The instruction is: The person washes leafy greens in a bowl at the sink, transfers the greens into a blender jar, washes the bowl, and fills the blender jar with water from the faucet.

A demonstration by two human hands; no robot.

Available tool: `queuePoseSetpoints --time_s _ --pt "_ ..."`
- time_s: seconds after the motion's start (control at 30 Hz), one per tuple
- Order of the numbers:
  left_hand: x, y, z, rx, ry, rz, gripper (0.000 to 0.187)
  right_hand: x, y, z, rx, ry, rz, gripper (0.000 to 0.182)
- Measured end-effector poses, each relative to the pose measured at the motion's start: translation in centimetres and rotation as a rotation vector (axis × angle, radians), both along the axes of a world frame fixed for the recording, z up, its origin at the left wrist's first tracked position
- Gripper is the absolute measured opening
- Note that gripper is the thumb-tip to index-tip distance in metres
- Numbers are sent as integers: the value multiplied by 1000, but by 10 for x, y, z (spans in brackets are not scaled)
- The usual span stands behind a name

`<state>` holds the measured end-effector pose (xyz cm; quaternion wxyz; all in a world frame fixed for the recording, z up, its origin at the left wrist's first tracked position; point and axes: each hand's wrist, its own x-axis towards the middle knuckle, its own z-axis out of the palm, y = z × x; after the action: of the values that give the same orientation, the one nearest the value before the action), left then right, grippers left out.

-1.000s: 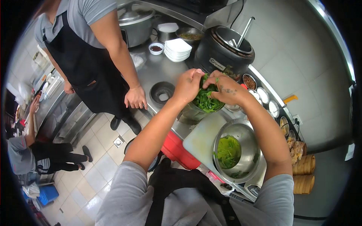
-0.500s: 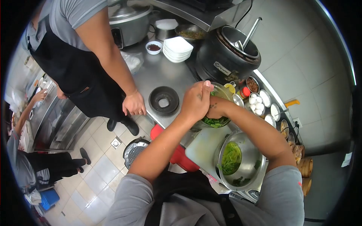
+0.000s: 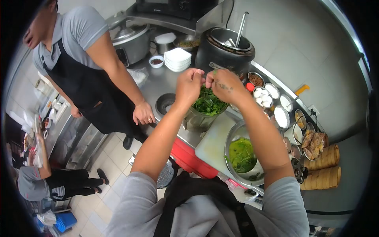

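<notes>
Where the black oven point(image 3: 166, 8) stands at the top, I see small pale lettering too small to read, and the label on the black warmer pot point(image 3: 227, 55) to its right is partly cut off by the right hand and illegible.

I have both forearms reaching up and inward, wrists bent over the leafy greens point(image 3: 209, 102) in a clear container point(image 3: 196, 121) on the steel desk point(image 3: 158, 83). The left hand point(image 3: 189, 86) is narrow, thumb against its bent fingers; the right hand point(image 3: 227, 86) curls downward just beside it, and I cannot tell whether it is closed or what either one pinches.

Around them, left to right, a co-worker's hand point(image 3: 144, 113) rests at the desk's edge, near a dark bowl point(image 3: 162, 103) that my left forearm partly hides. Stacked white dishes point(image 3: 177, 59) sit farther back. A cutting board point(image 3: 213, 139) lies in front of the container, beside a steel bowl point(image 3: 229, 147) of green liquid and leaves. My right forearm blocks that bowl's far side. Peeled eggs point(image 3: 262, 96) and bamboo steamers point(image 3: 321, 177) stand farther right.
</notes>
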<state>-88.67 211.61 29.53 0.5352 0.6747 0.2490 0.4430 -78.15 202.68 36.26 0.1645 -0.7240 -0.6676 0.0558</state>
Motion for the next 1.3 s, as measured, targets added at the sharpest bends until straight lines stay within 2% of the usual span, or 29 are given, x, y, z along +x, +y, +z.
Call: queuePoseSetpoints --time_s 0.03,0.07,0.17,0.2,0.23,0.3,0.37,0.47,0.5,0.57,0.63,0.67,0.7,0.73,0.77,0.83,0.9,0.93,0.97,1.0,1.03,1.1,1.13,1.2,1.23,1.27,1.3 --pt "0 -3 3 -96 -68 -3 22 0 -1 -4 118 123 -93 17" --pt "6 5 -11 -28 -10 4 21 11 4 -36 235 146 1 14" --pt "-2 -4 -6 44 144 12 21 27 -11 -48 380 219 62 17" --pt "-2 -7 6 51 144 9 21 24 -18 -32 339 335 -84 17" --pt "-3 -13 14 78 188 -13 19 26 -28 -20 336 340 -91 17" --pt "0 -22 13 93 248 -53 16 34 -52 0 196 646 -105 15" --pt "14 -25 4 294 39 -66 16 35 -88 14 174 690 -104 14" --pt "17 -46 24 230 15 -133 22 40 -152 21 218 651 -193 15" --pt "16 -61 33 156 -51 -219 23 43 -175 18 217 695 -275 15" --pt "20 -95 41 106 -62 -376 21 64 -208 -27 263 922 -368 14" --pt "33 -134 25 -55 113 -678 22 61 -223 -80 -45 695 -525 19" --pt "45 -151 -1 35 202 -813 19 78 -237 -125 -247 470 -348 22" --pt "52 -165 -27 248 265 -924 18 97 -253 -168 -439 242 -169 26" --pt "56 -175 -41 470 321 -1028 17 112 -254 -198 -435 243 -177 26" --pt "55 -182 -45 473 319 -1034 17 128 -250 -222 -482 8 -145 30" --pt "51 -196 -53 268 347 -1016 16 136 -246 -236 -528 -205 -124 33" --pt "48 -194 -58 244 340 -1007 17 122 -227 -240 -335 213 -442 31" --pt "45 -190 -61 341 298 -966 17 118 -223 -256 -335 216 -451 31" --pt "40 -187 -64 431 254 -919 18 114 -220 -285 -438 238 -324 31" --pt "31 -185 -62 313 286 -894 25 101 -218 -288 -544 258 -190 32" --pt "23 -182 -59 303 285 -891 25 95 -225 -288 -554 259 -185 32" --pt "6 -174 -53 286 374 -835 33 69 -239 -216 -803 360 47 33" --pt "-3 -170 -54 280 375 -840 33 66 -244 -191 -792 420 3 36" --pt "-20 -165 -58 485 408 -697 44 98 -262 -212 -701 361 -35 37" --pt "-27 -166 -57 482 409 -700 44 111 -267 -219 -606 298 -69 41" --pt "-35 -168 -56 394 530 -700 45 112 -268 -214 -609 302 -70 41" --pt "-40 -171 -57 303 651 -697 46 110 -268 -201 -758 283 -274 46"
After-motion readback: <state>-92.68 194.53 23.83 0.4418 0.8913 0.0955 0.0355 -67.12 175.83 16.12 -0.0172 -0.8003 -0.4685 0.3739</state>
